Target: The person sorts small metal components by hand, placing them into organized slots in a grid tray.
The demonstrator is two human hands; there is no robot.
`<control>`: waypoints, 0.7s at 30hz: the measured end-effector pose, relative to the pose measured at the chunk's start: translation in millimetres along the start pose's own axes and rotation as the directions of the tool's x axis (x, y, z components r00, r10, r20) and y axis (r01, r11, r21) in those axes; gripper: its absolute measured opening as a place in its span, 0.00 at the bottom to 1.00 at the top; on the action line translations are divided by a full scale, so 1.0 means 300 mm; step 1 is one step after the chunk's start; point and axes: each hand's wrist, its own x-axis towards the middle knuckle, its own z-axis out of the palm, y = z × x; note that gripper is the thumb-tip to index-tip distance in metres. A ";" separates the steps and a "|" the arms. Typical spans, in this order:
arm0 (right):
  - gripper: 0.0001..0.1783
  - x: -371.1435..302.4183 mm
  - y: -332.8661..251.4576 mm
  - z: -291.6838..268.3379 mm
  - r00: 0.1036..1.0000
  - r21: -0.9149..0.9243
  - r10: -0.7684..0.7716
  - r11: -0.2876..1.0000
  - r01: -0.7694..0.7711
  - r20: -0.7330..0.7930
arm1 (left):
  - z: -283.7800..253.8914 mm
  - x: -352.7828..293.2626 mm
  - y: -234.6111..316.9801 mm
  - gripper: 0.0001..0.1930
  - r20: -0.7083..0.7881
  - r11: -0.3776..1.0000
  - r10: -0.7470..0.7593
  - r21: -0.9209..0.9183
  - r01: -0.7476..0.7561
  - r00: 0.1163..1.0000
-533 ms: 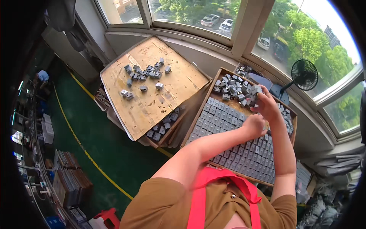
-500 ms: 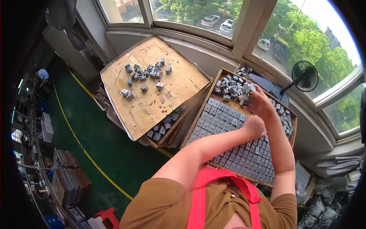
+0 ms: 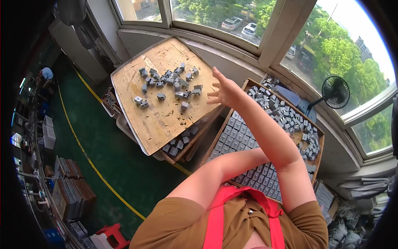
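Observation:
My right hand (image 3: 226, 91) is stretched out over the right edge of the wooden board (image 3: 161, 128), fingers spread and nothing in them. Small grey plastic blocks (image 3: 168, 78) lie loosely scattered on that board. My left forearm (image 3: 242, 161) reaches across a wooden tray (image 3: 212, 146); the left hand is hidden behind my right forearm, so its fingers do not show. Grey blocks (image 3: 235, 132) stand in close, even rows over the near and left part of the tray. A loose heap of similar blocks (image 3: 286, 116) fills its far and right side.
More grey blocks (image 3: 179, 144) lie in a box beneath the board. A black fan (image 3: 335, 92) stands beyond the tray by the window. On the left, a yellow line (image 3: 85, 153) crosses the green floor; a person (image 3: 47, 74) is far off, and stacked trays (image 3: 68, 174) stand there.
My right hand has moved left from the heap to the board, from holding grey blocks to open. More blocks lie on the board's right side. My left hand has gone behind my right forearm.

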 end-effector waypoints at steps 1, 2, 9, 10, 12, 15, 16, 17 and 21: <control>0.51 -0.016 -0.003 -0.036 0.998 -0.079 -0.046 0.996 0.050 0.043 | 0.011 -0.009 0.008 0.19 0.012 1.000 0.005 -0.013 -0.005 1.000; 0.42 -0.064 -0.020 -0.107 0.994 -0.146 -0.103 0.984 0.106 0.030 | -0.040 0.027 0.079 0.19 0.117 0.854 -0.117 -0.495 0.160 0.986; 0.16 -0.474 -0.117 -0.553 0.958 -0.411 -0.269 0.866 0.284 0.096 | -0.128 0.111 0.129 0.16 0.159 0.851 -0.372 0.452 0.268 0.914; 0.14 -0.568 -0.125 -0.589 0.939 -0.414 -0.343 0.858 0.304 -0.021 | -0.144 0.111 0.146 0.16 0.164 0.840 -0.385 0.470 0.271 0.908; 0.12 -0.726 -0.101 -0.729 0.885 -0.542 -0.424 0.798 0.265 -0.192 | -0.138 0.131 0.137 0.16 0.188 0.841 -0.363 0.487 0.234 0.912; 0.07 -0.889 0.042 -0.898 0.825 -0.743 -0.518 0.639 0.198 -0.227 | -0.099 0.140 0.134 0.16 0.196 0.845 -0.353 0.487 0.222 0.915; 0.06 -0.922 0.102 -0.922 0.825 -0.799 -0.493 0.595 0.090 -0.274 | -0.090 0.139 0.133 0.16 0.182 0.843 -0.339 0.495 0.212 0.923; 0.06 -0.946 0.144 -0.901 0.829 -0.881 -0.492 0.472 -0.001 -0.265 | -0.091 0.133 0.133 0.16 0.162 0.836 -0.331 0.507 0.209 0.930; 0.10 -0.972 0.242 -0.861 0.770 -0.981 -0.609 0.088 -0.173 -0.191 | -0.085 0.121 0.135 0.16 0.154 0.835 -0.306 0.517 0.187 0.939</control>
